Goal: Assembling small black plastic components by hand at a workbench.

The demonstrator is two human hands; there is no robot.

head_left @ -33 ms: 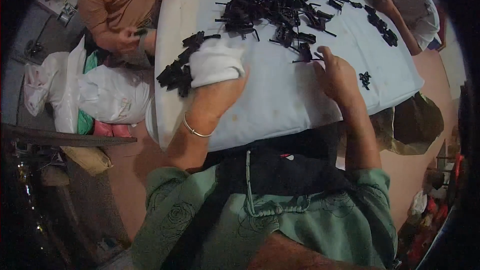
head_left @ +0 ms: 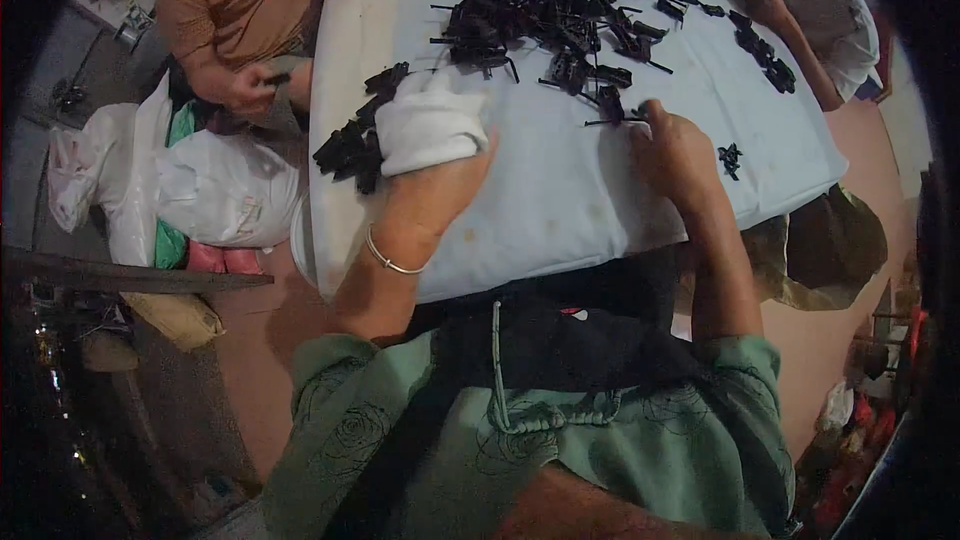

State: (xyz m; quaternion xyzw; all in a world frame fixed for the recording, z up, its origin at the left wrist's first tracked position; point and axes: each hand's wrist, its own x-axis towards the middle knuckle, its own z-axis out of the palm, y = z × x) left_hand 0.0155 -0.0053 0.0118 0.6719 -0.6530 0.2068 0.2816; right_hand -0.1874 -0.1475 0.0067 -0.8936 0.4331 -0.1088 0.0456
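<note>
Black parts (head_left: 580, 0) heaped on the table (head_left: 560, 215), right hand (head_left: 677, 152) narrowing

Since a moment ago, the right hand's thumb and forefinger have drawn together, now narrow beside an outlying part (head_left: 611, 105) at the heap's near edge; whether they grip anything, I cannot tell. This likely centres the work on that part. White cloth (head_left: 428, 130) covers the left hand (head_left: 455, 180), little changed, beside a smaller cluster (head_left: 352, 145); its fingers are hidden, their state unclear.

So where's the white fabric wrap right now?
Left of centre in the head view, the white fabric wrap covers much of the left hand, just right of a small group of black angular parts near the left edge of the pale table.
</note>
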